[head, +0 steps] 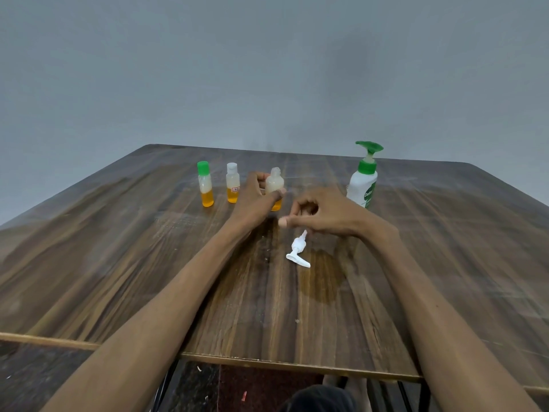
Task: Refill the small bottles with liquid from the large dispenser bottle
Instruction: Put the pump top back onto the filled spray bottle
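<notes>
Left to right on the wood counter (pixel 118 263): green-capped small bottle (pixel 205 185) and white-capped small bottle (pixel 232 183), both upright and part full of orange liquid, then the left hand (pixel 255 200) wrapped around an uncapped small bottle (pixel 274 185) standing on the counter. Right hand (pixel 320 214) hovers just beside it, fingers curled loosely with nothing in them, above a white pump cap (pixel 298 252) lying on its side. Large dispenser bottle (pixel 364 179) stands upright far right, green pump on, untouched.

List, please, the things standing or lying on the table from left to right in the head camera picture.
Green-capped small bottle → white-capped small bottle → open small bottle in the left hand → white pump head lying flat → large dispenser bottle.
</notes>
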